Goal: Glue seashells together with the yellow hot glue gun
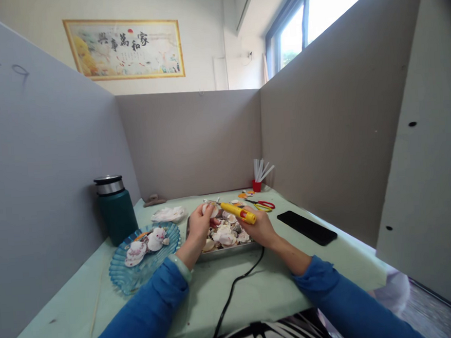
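My left hand [199, 225] is closed around a pale seashell [210, 209], held above a metal tray [231, 251] heaped with several shells. My right hand [258, 229] grips a yellow glue gun [238, 212], its tip pointing left and touching or nearly touching the shell. The gun's black cord [234, 288] runs from under my right hand down toward my body. Both arms wear blue sleeves.
A blue glass plate [121, 273] with shells lies at the left, a dark green flask [116, 208] behind it. A black phone [307, 227], red-handled scissors [262, 205] and a red cup of white sticks [257, 183] are at the right. Grey partitions wall in the desk.
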The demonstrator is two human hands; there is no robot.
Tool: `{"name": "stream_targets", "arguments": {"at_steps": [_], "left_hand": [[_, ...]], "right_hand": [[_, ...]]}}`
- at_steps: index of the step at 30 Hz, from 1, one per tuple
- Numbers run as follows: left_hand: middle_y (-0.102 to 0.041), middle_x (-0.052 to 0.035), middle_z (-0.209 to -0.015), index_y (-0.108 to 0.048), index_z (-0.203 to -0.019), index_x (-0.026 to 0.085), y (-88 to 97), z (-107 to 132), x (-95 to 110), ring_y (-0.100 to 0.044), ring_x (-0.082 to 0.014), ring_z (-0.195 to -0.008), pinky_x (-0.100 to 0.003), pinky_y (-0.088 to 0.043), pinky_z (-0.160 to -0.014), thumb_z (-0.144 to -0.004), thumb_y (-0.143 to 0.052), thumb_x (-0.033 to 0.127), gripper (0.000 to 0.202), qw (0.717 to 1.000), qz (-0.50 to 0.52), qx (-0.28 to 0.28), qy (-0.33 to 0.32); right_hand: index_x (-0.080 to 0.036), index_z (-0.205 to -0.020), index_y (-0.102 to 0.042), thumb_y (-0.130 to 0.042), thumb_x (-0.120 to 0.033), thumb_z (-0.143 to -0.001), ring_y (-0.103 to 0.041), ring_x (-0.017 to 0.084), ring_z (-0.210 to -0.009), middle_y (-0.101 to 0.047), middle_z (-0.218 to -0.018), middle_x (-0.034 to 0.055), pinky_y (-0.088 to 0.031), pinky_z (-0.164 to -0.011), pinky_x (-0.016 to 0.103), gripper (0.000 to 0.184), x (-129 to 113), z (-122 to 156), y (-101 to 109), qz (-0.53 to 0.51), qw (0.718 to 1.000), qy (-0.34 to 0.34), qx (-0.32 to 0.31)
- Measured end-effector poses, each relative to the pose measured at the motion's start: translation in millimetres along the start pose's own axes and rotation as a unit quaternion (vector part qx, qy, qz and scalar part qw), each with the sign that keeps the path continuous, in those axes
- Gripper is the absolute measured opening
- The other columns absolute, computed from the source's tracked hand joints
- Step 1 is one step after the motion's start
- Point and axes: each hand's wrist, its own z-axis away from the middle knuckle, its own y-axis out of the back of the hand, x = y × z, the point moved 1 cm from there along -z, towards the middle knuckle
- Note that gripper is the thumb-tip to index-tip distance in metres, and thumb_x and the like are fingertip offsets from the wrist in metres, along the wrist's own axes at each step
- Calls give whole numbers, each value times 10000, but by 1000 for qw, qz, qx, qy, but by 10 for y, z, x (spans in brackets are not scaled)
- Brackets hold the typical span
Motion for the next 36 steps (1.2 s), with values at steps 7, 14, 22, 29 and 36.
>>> {"name": "stream_targets", "arguments": {"at_steps": [7, 14, 22, 29, 36], "left_hand": [[-575, 38, -598, -557, -823, 162, 5, -8, -9, -564, -100, -425, -192, -406, -399, -692, -691, 509, 394, 1000, -2, -2, -1], [-595, 28, -622, -567, -832, 159, 8, -4, -8, -565, -95, -422, -188, -403, -396, -698, -693, 509, 396, 1000, -4, -3, 3], [-609, 19, -630, -580, -847, 153, 9, -9, -20, -563, -93, -420, -187, -412, -398, -690, -700, 510, 408, 1000, 2, -3, 0], [-599, 19, -595, -590, -817, 152, -13, 16, 23, -558, -98, -408, -188, -397, -384, -665, -724, 510, 411, 1000, 2, -3, 11], [-566, 27, -526, -581, -787, 150, -34, 34, 35, -539, -105, -392, -195, -395, -378, -639, -735, 543, 447, 999, -6, -25, 20]], "right_hand": [[-207, -755, -571, -537, -365, -846, -535, 140, -532, -584, -603, -1, -401, -542, 224, 185, 1, 0, -4, -1, 1000, -2, 2], [-204, -748, -563, -532, -371, -851, -544, 147, -548, -582, -609, 2, -402, -561, 230, 199, 10, 2, -12, 7, 1000, 4, 5], [-208, -759, -581, -543, -370, -846, -537, 144, -539, -591, -610, 0, -403, -543, 225, 187, 11, 0, -11, 7, 1000, -3, 5], [-203, -782, -613, -540, -349, -844, -552, 146, -548, -608, -620, 3, -407, -539, 227, 174, 2, -2, 3, 11, 1000, 5, 0], [-211, -789, -617, -542, -359, -841, -551, 146, -530, -605, -600, -2, -406, -531, 231, 175, -9, 3, 8, -2, 1000, 7, -4]]}}
